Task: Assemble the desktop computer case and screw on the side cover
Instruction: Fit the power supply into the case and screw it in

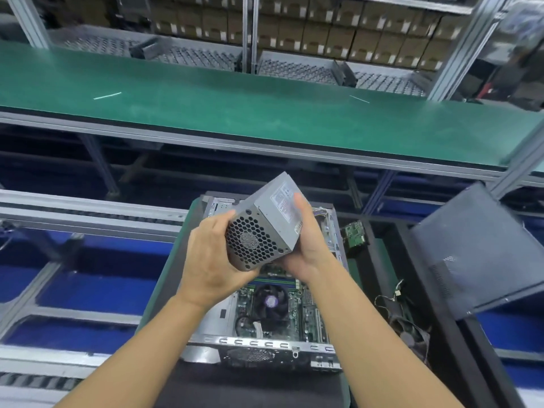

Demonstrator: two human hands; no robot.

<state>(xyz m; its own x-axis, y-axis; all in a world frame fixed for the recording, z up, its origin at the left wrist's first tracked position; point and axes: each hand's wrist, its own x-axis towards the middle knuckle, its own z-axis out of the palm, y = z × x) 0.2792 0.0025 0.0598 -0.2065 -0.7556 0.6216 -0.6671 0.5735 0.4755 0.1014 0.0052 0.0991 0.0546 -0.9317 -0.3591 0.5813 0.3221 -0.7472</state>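
Left hand (pixel 206 260) and right hand (pixel 306 251) both grip grey power supply unit (pixel 273 219), tilted, fan grille facing near, above open computer case (pixel 265 346) on tabletop (pixel 164 284). Dark side cover (pixel 477 248) leans at right, apart from case.

1 psu (pixel 266 228), 1 case (pixel 259 343), 1 panel (pixel 477 245)

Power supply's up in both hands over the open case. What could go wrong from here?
1. The power supply, tilted between the left hand and right hand, hangs right over the CPU fan in the case; a slip could drop it onto the fan.
2. The side cover sits tilted at the right and might slide or get knocked.
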